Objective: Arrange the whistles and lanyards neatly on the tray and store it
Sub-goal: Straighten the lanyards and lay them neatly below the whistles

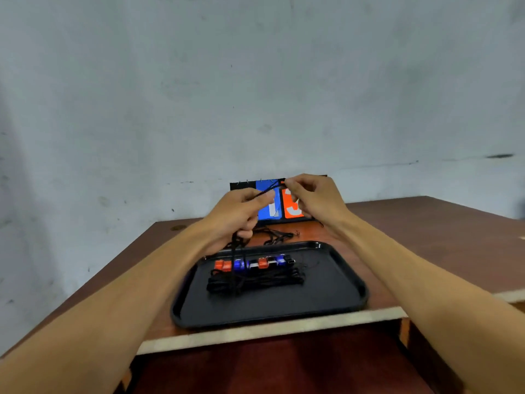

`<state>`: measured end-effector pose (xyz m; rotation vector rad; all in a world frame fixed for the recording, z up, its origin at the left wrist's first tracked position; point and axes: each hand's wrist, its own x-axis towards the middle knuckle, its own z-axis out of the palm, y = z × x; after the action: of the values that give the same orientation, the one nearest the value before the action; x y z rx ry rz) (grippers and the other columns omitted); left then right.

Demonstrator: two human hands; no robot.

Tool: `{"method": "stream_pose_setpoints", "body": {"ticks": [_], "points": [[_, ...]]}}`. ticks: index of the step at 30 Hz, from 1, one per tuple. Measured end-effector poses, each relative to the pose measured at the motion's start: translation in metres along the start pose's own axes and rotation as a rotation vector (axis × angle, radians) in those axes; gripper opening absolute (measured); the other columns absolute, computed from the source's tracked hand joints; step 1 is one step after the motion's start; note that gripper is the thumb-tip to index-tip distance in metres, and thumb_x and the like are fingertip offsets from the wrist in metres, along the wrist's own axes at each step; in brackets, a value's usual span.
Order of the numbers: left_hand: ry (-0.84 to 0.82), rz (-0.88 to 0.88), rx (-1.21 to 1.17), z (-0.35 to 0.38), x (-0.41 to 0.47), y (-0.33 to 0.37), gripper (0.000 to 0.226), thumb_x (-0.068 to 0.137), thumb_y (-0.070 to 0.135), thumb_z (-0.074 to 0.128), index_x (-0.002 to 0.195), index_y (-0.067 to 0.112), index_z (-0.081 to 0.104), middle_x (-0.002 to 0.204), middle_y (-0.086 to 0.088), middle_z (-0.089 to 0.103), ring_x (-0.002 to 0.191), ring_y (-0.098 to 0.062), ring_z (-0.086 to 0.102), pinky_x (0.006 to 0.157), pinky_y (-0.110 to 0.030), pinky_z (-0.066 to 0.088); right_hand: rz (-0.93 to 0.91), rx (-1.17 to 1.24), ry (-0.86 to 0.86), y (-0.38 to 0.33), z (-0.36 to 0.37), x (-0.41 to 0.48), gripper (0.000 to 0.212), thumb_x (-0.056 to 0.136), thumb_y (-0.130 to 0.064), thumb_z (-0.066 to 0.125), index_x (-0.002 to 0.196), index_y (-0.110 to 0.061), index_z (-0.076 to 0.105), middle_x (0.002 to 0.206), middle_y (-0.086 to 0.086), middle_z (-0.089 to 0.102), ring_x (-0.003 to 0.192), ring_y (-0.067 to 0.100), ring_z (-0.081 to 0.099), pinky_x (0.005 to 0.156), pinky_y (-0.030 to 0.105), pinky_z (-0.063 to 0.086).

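Black lanyard (262, 193) stretches between both raised hands. The left hand (241, 211) pinches it between thumb and forefinger, and the right hand (315, 197) pinches its far end, other fingers curled. Slack hangs from the left fingers to the tray (360, 285) below, where red and blue whistles (255, 263) line up beside bundled lanyards (255, 280). A scoreboard (270, 214) stands behind the fingertips.

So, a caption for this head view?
Left hand and right hand hold a black lanyard near a tray of whistles.
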<state>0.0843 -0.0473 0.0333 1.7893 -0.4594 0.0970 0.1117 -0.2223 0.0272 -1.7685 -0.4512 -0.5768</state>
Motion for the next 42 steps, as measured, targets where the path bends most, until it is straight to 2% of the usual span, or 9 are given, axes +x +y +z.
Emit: {"method": "stream_pose_setpoints", "body": {"ticks": [3, 8, 16, 22, 27, 30, 33, 36, 42], "points": [[0.104, 0.019, -0.004, -0.008, -0.009, -0.001, 0.035, 0.096, 0.04, 0.049, 0.091, 0.007, 0.061, 0.052, 0.006, 0.023, 0.044, -0.01, 0.018, 0.044, -0.025, 0.016, -0.004, -0.197, -0.127, 0.006, -0.011, -0.018, 0.033, 0.095, -0.033, 0.055, 0.082, -0.006, 0.069, 0.054, -0.003, 0.049, 0.042, 0.001, 0.04, 0.046, 0.009, 0.032], [0.207, -0.013, 0.019, -0.015, -0.026, -0.008, 0.033, 0.099, 0.037, 0.046, 0.089, 0.008, 0.059, 0.046, 0.007, 0.027, 0.046, -0.012, 0.022, 0.047, -0.026, 0.022, 0.09, -0.21, -0.283, 0.001, -0.021, -0.036, 0.037, 0.094, -0.037, 0.052, 0.081, -0.007, 0.069, 0.054, 0.001, 0.046, 0.046, 0.01, 0.039, 0.048, 0.017, 0.037], [0.266, -0.038, 0.019, -0.031, -0.051, -0.016, 0.033, 0.1, 0.033, 0.045, 0.092, 0.007, 0.064, 0.048, 0.006, 0.035, 0.047, -0.013, 0.035, 0.056, -0.025, 0.037, 0.244, 0.241, -0.134, -0.012, -0.019, -0.043, 0.016, 0.089, -0.011, 0.064, 0.1, -0.001, 0.059, 0.078, 0.012, 0.065, 0.054, 0.014, 0.048, 0.054, 0.027, 0.044], [0.221, -0.103, 0.13, -0.043, -0.065, -0.027, 0.034, 0.101, 0.027, 0.043, 0.095, 0.007, 0.069, 0.059, -0.001, 0.06, 0.052, -0.012, 0.054, 0.063, -0.027, 0.045, 0.269, 0.405, -0.144, -0.019, -0.011, -0.046, 0.008, 0.083, 0.004, 0.065, 0.089, -0.001, 0.066, 0.084, 0.012, 0.065, 0.069, 0.015, 0.063, 0.069, 0.022, 0.057], [0.138, -0.114, 0.3, -0.037, -0.071, -0.029, 0.026, 0.096, 0.035, 0.051, 0.1, 0.021, 0.073, 0.093, 0.007, 0.072, 0.088, -0.004, 0.064, 0.085, -0.02, 0.045, 0.239, 0.344, -0.267, -0.026, -0.003, -0.047, 0.011, 0.081, 0.001, 0.069, 0.083, -0.009, 0.073, 0.076, 0.004, 0.066, 0.067, 0.016, 0.06, 0.07, 0.025, 0.052], [0.006, -0.081, 0.113, -0.022, -0.066, -0.02, 0.031, 0.091, 0.045, 0.056, 0.114, 0.027, 0.066, 0.109, 0.006, 0.071, 0.109, -0.01, 0.062, 0.106, -0.035, 0.039, 0.197, 0.247, -0.361, -0.033, 0.004, -0.048, 0.016, 0.08, -0.005, 0.073, 0.094, -0.012, 0.072, 0.072, 0.003, 0.067, 0.066, 0.016, 0.061, 0.085, 0.04, 0.055], [-0.083, -0.027, 0.003, -0.005, -0.065, -0.009, 0.033, 0.091, 0.039, 0.059, 0.111, 0.013, 0.063, 0.086, -0.006, 0.073, 0.092, -0.018, 0.069, 0.097, -0.033, 0.044, 0.195, 0.233, -0.338, -0.039, 0.006, -0.048, 0.025, 0.077, -0.005, 0.075, 0.1, -0.012, 0.066, 0.072, 0.005, 0.068, 0.067, 0.02, 0.063, 0.091, 0.053, 0.052], [-0.056, 0.02, -0.019, 0.004, -0.067, -0.003, 0.023, 0.095, 0.023, 0.057, 0.102, 0.003, 0.063, 0.057, -0.003, 0.055, 0.058, -0.02, 0.062, 0.068, -0.026, 0.054, 0.2, 0.24, -0.337, -0.041, 0.001, -0.048, 0.025, 0.078, -0.002, 0.074, 0.1, -0.007, 0.064, 0.066, 0.004, 0.066, 0.063, 0.016, 0.062, 0.091, 0.052, 0.053], [0.085, 0.024, 0.021, 0.001, -0.068, -0.001, 0.03, 0.098, 0.03, 0.05, 0.082, 0.014, 0.069, 0.075, -0.017, 0.069, 0.062, -0.017, 0.065, 0.071, -0.029, 0.055, 0.234, 0.136, -0.395, -0.041, -0.01, -0.051, 0.03, 0.077, -0.004, 0.075, 0.104, -0.009, 0.063, 0.078, 0.011, 0.068, 0.058, 0.015, 0.062, 0.068, 0.029, 0.051]]}}
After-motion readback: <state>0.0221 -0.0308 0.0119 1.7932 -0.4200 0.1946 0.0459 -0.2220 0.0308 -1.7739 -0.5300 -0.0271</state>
